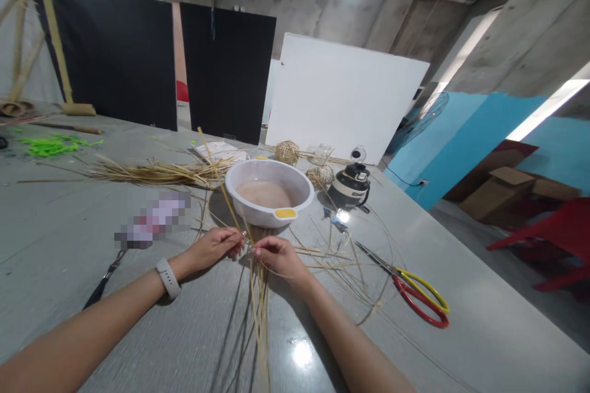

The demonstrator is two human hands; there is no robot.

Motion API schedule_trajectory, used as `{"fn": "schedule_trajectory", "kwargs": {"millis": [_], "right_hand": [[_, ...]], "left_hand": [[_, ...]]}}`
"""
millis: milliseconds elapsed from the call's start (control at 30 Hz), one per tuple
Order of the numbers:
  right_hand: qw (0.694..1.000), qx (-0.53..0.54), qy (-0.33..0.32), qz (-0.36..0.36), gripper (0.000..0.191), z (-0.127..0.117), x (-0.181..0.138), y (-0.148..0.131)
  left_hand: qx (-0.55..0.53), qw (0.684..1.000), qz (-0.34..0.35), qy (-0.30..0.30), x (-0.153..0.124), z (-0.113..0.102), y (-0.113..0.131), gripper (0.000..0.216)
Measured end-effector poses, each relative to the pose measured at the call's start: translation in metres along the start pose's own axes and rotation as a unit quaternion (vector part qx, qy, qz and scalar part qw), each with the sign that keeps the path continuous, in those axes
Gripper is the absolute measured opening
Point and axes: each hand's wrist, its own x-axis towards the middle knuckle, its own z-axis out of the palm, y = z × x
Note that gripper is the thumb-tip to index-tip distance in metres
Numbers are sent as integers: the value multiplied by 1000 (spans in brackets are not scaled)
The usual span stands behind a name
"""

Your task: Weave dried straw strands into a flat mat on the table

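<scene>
Both hands meet over a bundle of thin bamboo strips (259, 319) that runs from the basin toward me. My left hand (220, 244) is closed at the strips, its fingertips around a longer upright strip (230, 206) that slants up past the basin's left side. My right hand (279, 256) pinches strips between thumb and forefinger, close to the left fingertips. Just beyond the hands stands a white basin (270, 216) with yellow handle grips and cloudy liquid inside. Where the strips cross between the fingers is too small to make out.
Scissors (401, 282) with red and yellow handles lie at right among loose strips. Behind are a dark jug (349, 187), woven balls (286, 152) and a strip pile (157, 172). A lanyard badge (154, 221) lies left, near green scraps (53, 144).
</scene>
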Motion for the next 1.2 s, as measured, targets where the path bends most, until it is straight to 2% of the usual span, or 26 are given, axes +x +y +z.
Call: {"fn": "schedule_trajectory", "kwargs": {"millis": [133,200,333,400,467,600,700,800,900,967,1200], "right_hand": [[995,-79,-39,-40,30,0,-1,1],[990,-127,-38,-56,21,1,-2,2],[974,-215,-31,-71,7,5,-3,1],[967,-240,-42,-71,7,5,-4,-1],[964,-253,-47,-70,8,5,-4,-3],[956,-279,-56,-70,9,5,-4,-4],[953,-290,-54,-70,9,6,-4,-5],[954,-287,-48,-67,9,7,-5,-6],[956,-283,-47,-69,11,7,-4,-6],[957,-278,-45,-71,12,8,-4,-5],[971,-234,-21,-50,13,2,-6,-11]], "left_hand": [[-8,1000,-10,14,1,2,0,55],[-1,1000,-11,-4,0,0,2,49],[-33,992,-41,-115,-1,-14,11,35],[-73,980,-75,-169,-2,-23,13,32],[-98,969,-104,-199,-2,-31,11,32],[-121,961,-138,-208,-2,-38,-2,34],[-104,962,-131,-216,-2,-37,-5,28],[-7,973,-91,-210,-2,-32,6,22],[110,976,-54,-181,-4,-26,21,18],[141,975,-51,-165,-5,-22,27,18],[84,977,-91,-173,-5,-20,18,30]]}}
